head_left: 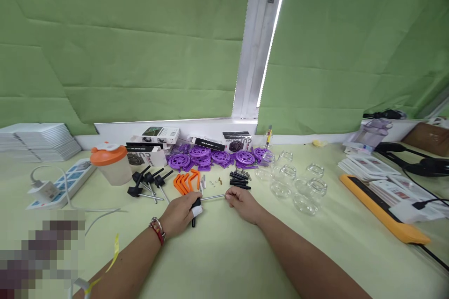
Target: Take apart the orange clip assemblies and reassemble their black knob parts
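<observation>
My left hand [181,214], with a white wrap on one finger, is closed around the black head of a metal rod [213,197]. A black handle end sticks out below that hand. At the rod's right end, my right hand [242,203] pinches the tip with thumb and fingers. Several similar black-headed rods [139,187] lie to the left. Orange bent pieces [184,183] lie just beyond my left hand, beside thin metal pins [202,183]. Short black rods [239,181] and small screws [244,174] lie beyond my right hand. Tiny brass bits [220,181] rest between these groups.
Purple wheel-shaped parts [220,157] and cup holder boxes [238,143] line the back. Clear glass-like cups [287,175] stand right. An orange-lidded container [114,168] and a power strip [73,180] are left. An orange-and-black bar [382,208] lies far right beside white packets [365,167].
</observation>
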The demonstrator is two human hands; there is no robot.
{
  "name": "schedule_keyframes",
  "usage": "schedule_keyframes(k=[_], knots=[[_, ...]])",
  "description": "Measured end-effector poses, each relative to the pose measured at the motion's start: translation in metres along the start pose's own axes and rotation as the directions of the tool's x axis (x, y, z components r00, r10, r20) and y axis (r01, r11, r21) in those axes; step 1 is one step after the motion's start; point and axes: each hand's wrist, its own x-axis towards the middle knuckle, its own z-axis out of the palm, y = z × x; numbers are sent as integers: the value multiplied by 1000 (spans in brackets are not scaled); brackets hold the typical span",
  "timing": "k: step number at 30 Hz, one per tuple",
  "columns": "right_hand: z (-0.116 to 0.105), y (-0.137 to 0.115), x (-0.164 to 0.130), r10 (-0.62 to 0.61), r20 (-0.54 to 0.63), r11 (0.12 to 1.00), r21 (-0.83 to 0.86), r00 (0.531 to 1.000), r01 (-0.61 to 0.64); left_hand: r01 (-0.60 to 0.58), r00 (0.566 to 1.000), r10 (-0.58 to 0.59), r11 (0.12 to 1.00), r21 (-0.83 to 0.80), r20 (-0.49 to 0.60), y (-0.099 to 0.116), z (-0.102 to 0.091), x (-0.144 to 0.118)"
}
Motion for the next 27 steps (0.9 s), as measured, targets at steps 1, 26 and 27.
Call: schedule_keyframes(k=[1, 26, 27], knots=[[0, 0, 0, -1, -1, 1000, -8, 1000, 1, -2, 1000, 2, 1000, 3, 1, 0, 0, 0], [-1, -9, -1, -82, -3, 988, -132, 997, 81, -80, 997, 82, 982, 173, -1, 14, -8, -1], [-1, -9, -2, -86, -4, 987, -138, 996, 84, -81, 997, 83, 973, 218, 1, 18, -11, -2]])
